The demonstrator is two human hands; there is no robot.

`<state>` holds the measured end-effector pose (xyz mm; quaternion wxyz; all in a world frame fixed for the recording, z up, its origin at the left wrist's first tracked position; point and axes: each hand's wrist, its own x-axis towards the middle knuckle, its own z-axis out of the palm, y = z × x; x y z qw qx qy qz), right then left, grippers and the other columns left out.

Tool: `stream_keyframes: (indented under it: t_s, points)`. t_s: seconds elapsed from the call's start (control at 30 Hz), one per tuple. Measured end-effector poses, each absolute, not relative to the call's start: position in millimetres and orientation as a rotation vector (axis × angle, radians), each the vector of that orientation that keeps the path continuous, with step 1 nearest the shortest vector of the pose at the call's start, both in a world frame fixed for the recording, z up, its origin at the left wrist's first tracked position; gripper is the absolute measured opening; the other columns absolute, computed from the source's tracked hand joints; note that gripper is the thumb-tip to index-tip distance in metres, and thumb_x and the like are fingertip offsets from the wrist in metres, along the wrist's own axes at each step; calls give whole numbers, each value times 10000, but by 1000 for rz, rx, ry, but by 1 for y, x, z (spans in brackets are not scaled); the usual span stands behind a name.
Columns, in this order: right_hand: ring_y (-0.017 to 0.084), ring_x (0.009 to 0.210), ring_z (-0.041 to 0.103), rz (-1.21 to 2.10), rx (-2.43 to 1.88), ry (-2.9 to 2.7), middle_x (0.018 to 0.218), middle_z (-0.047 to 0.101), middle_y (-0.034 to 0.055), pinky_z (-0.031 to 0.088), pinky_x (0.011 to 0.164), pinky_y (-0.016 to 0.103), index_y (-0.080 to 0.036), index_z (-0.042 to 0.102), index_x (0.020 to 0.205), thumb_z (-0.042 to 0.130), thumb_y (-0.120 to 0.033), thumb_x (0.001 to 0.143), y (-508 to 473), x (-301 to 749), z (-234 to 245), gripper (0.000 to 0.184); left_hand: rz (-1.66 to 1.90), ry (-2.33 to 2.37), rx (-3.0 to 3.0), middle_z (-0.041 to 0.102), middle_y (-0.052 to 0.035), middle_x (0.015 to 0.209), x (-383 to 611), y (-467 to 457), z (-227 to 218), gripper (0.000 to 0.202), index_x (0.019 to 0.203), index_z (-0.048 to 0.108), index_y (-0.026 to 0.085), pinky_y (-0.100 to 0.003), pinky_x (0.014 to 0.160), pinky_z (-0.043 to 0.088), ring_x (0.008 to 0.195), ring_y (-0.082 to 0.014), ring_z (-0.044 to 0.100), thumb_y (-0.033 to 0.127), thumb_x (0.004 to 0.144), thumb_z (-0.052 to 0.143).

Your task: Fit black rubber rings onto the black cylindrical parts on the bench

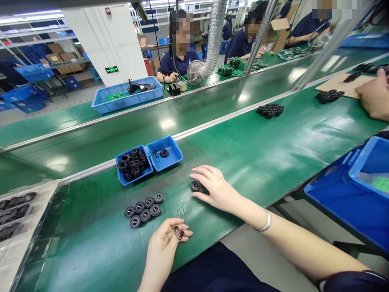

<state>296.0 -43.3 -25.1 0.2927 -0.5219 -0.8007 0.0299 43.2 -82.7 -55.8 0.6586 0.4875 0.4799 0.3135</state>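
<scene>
Several thin black rubber rings (179, 232) are pinched between the thumb and fingers of my left hand (165, 239), low over the green table (100, 251). My right hand (217, 188) is at the middle of the table, its fingers and thumb spread around a small round black part (196, 186). Whether the fingertips touch that part I cannot tell. To the left, several similar round black parts (145, 215) with a light slot in the centre stand in two rows. Small pale crumbs (181, 207) lie between my hands.
Beyond the rows are a blue bin full of black rings (133, 164) and a blue bin (173, 156) with a few rings. Black parts (270, 110) stand farther right. Another person's hand (375, 95) is at far right, above a large blue crate (337, 192). A metal rail (212, 125) crosses behind.
</scene>
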Motion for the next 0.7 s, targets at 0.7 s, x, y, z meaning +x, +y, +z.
stream_keyframes:
  t_s: [0.7]
  points:
    - [353, 1432, 361, -36, -1225, -2439, 1410, 568, 134, 200, 1178, 599, -185, 691, 1059, 660, -370, 933, -51, 258, -26, 227, 833, 1151, 1135, 752, -72, 853, 35, -80, -38, 295, 993, 671, 146, -309, 746, 614, 795, -203, 758, 430, 934, 615]
